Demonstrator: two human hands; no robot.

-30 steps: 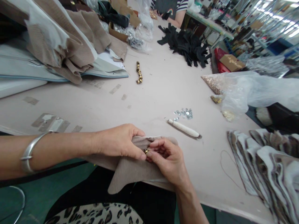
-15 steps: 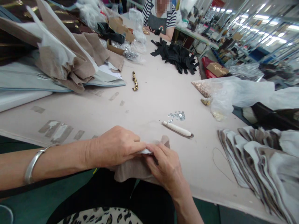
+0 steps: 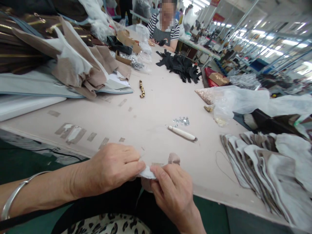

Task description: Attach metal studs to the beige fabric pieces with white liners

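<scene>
My left hand (image 3: pixel 110 170) and my right hand (image 3: pixel 172 191) meet at the table's near edge, both pinched shut on a small beige ribbed fabric piece (image 3: pixel 173 158) with a white lining. Most of the piece is hidden under my fingers. A silver bangle (image 3: pixel 13 196) sits on my left wrist. Beyond my hands, a white-handled awl (image 3: pixel 182 133) lies on the pale pink table (image 3: pixel 156 107), with a small scatter of clear sequins (image 3: pixel 181 121) just behind it.
A stack of grey-beige fabric pieces (image 3: pixel 268 162) lies at the right. Piled beige and brown fabric (image 3: pixel 73 68) fills the left. Gold beads (image 3: pixel 141 89), black cut pieces (image 3: pixel 181 66) and plastic bags (image 3: pixel 243 100) lie further back. A person in a striped top (image 3: pixel 165 31) sits at the far end.
My hands have drawn the fabric piece toward me to the table edge, bunching it so less shows. The camera has tilted up, showing more of the far end of the room.
</scene>
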